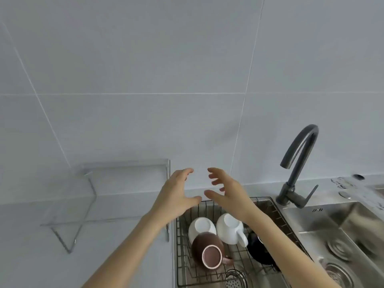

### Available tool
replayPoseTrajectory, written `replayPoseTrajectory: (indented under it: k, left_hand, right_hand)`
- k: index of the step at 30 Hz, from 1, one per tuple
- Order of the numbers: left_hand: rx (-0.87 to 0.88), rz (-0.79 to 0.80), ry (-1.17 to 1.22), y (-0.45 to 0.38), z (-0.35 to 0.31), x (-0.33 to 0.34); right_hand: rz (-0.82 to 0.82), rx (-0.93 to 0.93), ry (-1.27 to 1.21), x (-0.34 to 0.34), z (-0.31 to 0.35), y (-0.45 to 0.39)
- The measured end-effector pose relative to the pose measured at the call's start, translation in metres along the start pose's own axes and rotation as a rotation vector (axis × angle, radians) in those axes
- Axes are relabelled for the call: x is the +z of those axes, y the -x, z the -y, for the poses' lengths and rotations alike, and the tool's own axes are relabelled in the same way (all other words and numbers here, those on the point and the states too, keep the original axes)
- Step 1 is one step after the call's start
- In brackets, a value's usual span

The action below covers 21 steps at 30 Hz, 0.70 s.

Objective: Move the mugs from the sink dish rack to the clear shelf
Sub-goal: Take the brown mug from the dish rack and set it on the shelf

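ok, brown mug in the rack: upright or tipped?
Tipped. The brown mug lies on its side in the dish rack, pale-rimmed mouth facing the camera.

No legible text, label, brand name or number appears anywhere in view. A small dark mark is stamped on the rear rim of the steel sink (324, 206), just beside the faucet (299, 167) base; its characters are too small to read.
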<state>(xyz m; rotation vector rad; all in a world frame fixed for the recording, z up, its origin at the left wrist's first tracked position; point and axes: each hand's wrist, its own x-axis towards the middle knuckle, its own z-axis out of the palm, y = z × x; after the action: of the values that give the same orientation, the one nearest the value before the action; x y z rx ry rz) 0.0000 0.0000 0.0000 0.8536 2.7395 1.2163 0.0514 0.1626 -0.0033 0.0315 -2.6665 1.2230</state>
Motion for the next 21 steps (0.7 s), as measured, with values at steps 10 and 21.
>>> replayPoseTrajectory:
  k: [10, 21]
  left_hand:
    - [-0.073, 0.339, -0.024, 0.028, 0.055, 0.084]
    - [-0.012, 0.418, -0.272, 0.046, 0.091, 0.135]
  right_hand:
    - [0.16, 0.336, -0.02, 0.036, -0.092, 0.043]
    - [0.36, 0.536, 0.095, 0.06, -0.153, 0.063]
